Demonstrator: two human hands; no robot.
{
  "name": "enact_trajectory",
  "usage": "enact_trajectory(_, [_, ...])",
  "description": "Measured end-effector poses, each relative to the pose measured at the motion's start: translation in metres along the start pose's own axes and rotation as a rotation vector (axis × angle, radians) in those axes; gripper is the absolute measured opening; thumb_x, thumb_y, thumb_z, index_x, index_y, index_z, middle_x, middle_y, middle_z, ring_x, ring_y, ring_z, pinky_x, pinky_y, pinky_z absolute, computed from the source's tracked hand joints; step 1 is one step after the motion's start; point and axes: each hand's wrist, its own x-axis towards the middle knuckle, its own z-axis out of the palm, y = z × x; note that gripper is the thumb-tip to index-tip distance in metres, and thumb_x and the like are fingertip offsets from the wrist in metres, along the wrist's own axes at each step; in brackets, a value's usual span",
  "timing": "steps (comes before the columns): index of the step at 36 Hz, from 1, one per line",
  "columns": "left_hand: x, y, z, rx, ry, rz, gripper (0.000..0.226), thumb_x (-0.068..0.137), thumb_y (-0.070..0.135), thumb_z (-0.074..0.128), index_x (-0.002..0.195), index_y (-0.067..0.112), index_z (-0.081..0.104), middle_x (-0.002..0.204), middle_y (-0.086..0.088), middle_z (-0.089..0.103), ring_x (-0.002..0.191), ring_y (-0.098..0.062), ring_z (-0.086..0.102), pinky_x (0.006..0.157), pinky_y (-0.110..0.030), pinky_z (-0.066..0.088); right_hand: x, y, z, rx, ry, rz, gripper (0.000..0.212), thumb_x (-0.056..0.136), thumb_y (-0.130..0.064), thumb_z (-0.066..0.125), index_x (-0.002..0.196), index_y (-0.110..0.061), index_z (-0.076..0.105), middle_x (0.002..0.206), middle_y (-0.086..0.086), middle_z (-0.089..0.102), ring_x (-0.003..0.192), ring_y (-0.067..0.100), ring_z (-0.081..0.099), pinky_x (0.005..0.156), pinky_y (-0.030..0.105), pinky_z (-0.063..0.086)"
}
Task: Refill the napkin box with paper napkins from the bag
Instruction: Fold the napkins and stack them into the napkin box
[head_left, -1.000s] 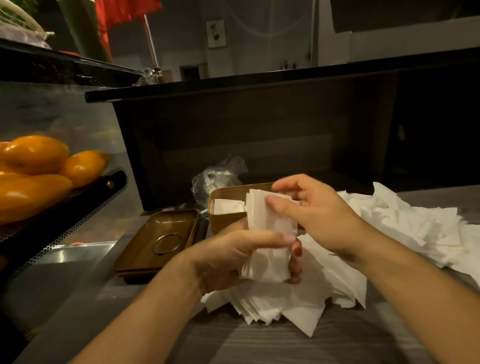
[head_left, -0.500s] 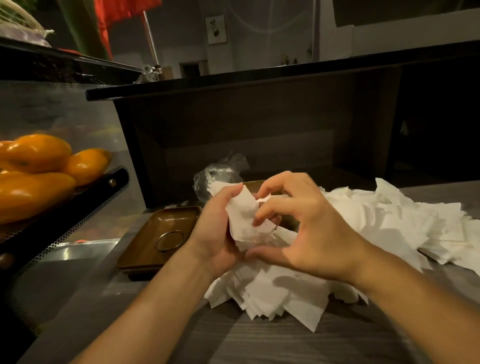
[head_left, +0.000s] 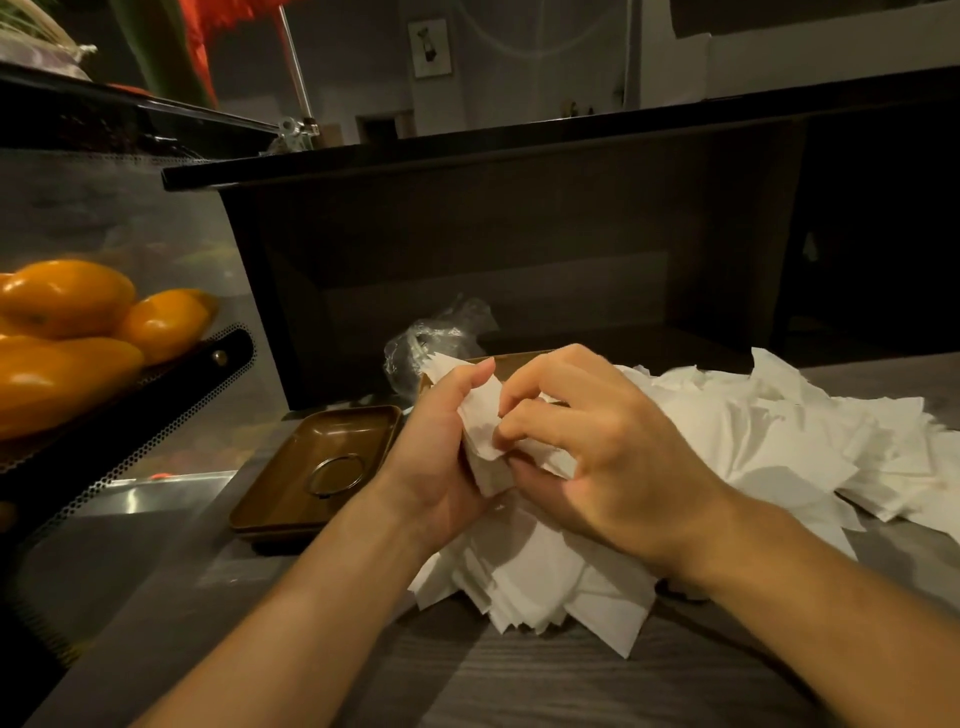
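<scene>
- Left hand (head_left: 441, 457) gripped napkins (head_left: 480, 431), thumb up.
- Right hand (head_left: 613, 457) pinched same napkins, fingers curled.
- Pile (head_left: 779, 441) lay beside; box (head_left: 511, 359) mostly hidden behind hands.

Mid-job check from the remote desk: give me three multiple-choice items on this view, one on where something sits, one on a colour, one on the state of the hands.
1. Where is the shallow brown rectangular tray with the metal ring?
A. left of the hands
B. on the loose pile of white paper napkins
C. on the dark shelf behind

2. What colour are the fruits at the left edge?
A. green
B. orange-yellow
C. purple

3. What are the hands doing?
A. both lie flat on the table
B. only the right hand holds paper
C. both grip a small bunch of white napkins

Answers:
1 A, the tray rests on the grey wood-grain table beside the left hand.
2 B, the fruits glow orange-yellow behind the perforated black rail.
3 C, the left hand and right hand curl round the bunch above the napkin pile.
</scene>
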Motion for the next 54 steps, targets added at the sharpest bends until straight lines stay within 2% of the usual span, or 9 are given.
enact_trajectory(5, [-0.004, 0.001, 0.003, -0.042, 0.062, -0.023, 0.042, 0.101, 0.040, 0.045, 0.113, 0.008, 0.069, 0.099, -0.014, 0.076, 0.083, -0.024, 0.074, 0.083, -0.038, 0.056, -0.002, 0.001, 0.005, -0.023, -0.164, -0.066, 0.012, 0.091, -0.029, 0.074, 0.101, -0.022, 0.075, 0.101, -0.008, 0.071, 0.101, 0.010, 0.062, 0.094, 0.036, 0.050])
enact_trajectory(9, [-0.004, 0.004, 0.000, -0.044, 0.129, -0.042, 0.047, 0.102, 0.038, 0.042, 0.133, 0.008, 0.060, 0.111, -0.019, 0.073, 0.092, -0.030, 0.071, 0.085, -0.044, 0.057, -0.001, 0.010, -0.004, 0.150, -0.064, 0.110, 0.014, 0.091, -0.024, 0.073, 0.105, -0.021, 0.076, 0.103, -0.012, 0.070, 0.103, 0.005, 0.061, 0.093, 0.030, 0.050])
enact_trajectory(12, [-0.004, 0.006, -0.004, -0.029, 0.131, -0.032, 0.046, 0.102, 0.042, 0.043, 0.129, 0.009, 0.062, 0.107, -0.017, 0.073, 0.092, -0.029, 0.070, 0.086, -0.043, 0.057, -0.003, 0.020, -0.017, 0.095, 0.019, 0.204, 0.013, 0.085, -0.021, 0.077, 0.098, -0.025, 0.077, 0.105, -0.013, 0.063, 0.106, 0.008, 0.056, 0.088, 0.021, 0.050])
enact_trajectory(16, [-0.006, 0.007, -0.002, -0.030, 0.080, -0.024, 0.048, 0.101, 0.045, 0.041, 0.128, 0.010, 0.060, 0.100, -0.016, 0.069, 0.092, -0.029, 0.066, 0.086, -0.044, 0.058, -0.010, 0.022, -0.017, 0.082, -0.137, 0.210, 0.025, 0.079, -0.025, 0.085, 0.101, -0.030, 0.075, 0.117, -0.018, 0.055, 0.115, 0.002, 0.048, 0.091, 0.009, 0.044])
enact_trajectory(27, [-0.003, 0.005, -0.006, 0.006, 0.049, -0.021, 0.043, 0.101, 0.045, 0.041, 0.113, 0.012, 0.067, 0.102, -0.015, 0.065, 0.098, -0.030, 0.061, 0.088, -0.044, 0.053, -0.008, 0.022, -0.013, 0.049, -0.194, 0.162, 0.008, 0.083, -0.031, 0.082, 0.090, -0.029, 0.078, 0.122, -0.017, 0.055, 0.120, 0.001, 0.044, 0.094, 0.013, 0.039])
enact_trajectory(34, [0.006, 0.015, -0.013, -0.236, 0.196, 0.079, 0.019, 0.095, 0.018, 0.050, 0.109, 0.010, 0.060, 0.076, -0.006, 0.057, 0.065, -0.015, 0.054, 0.070, -0.031, 0.051, -0.008, 0.016, -0.010, 0.146, -0.170, 0.249, 0.010, 0.084, -0.033, 0.078, 0.093, -0.030, 0.074, 0.114, -0.020, 0.051, 0.111, 0.003, 0.051, 0.085, 0.013, 0.047])
enact_trajectory(38, [0.005, 0.020, -0.021, -0.258, 0.204, 0.082, 0.019, 0.093, 0.017, 0.051, 0.108, 0.010, 0.060, 0.074, -0.004, 0.057, 0.062, -0.013, 0.053, 0.067, -0.029, 0.049, -0.005, -0.001, -0.004, 0.246, -0.451, 0.301, 0.016, 0.085, -0.047, 0.075, 0.098, -0.038, 0.071, 0.105, -0.023, 0.054, 0.104, -0.002, 0.054, 0.086, 0.025, 0.055])
enact_trajectory(44, [0.005, 0.016, -0.022, -0.170, 0.191, 0.081, 0.017, 0.095, 0.023, 0.050, 0.098, 0.011, 0.061, 0.072, -0.004, 0.058, 0.063, -0.014, 0.054, 0.070, -0.031, 0.047, -0.006, -0.010, 0.003, 0.096, -0.698, 0.269, 0.062, 0.069, -0.080, 0.068, 0.120, -0.048, 0.055, 0.116, -0.028, 0.044, 0.110, -0.002, 0.044, 0.090, 0.027, 0.052])
enact_trajectory(54, [0.007, 0.014, -0.022, -0.155, 0.174, 0.074, 0.022, 0.095, 0.020, 0.051, 0.110, 0.008, 0.061, 0.078, -0.006, 0.057, 0.065, -0.016, 0.054, 0.068, -0.031, 0.051, -0.005, 0.006, -0.016, 0.252, -0.709, 0.430, 0.040, 0.084, -0.039, 0.076, 0.120, -0.047, 0.059, 0.113, -0.029, 0.057, 0.106, -0.005, 0.058, 0.084, 0.014, 0.053])
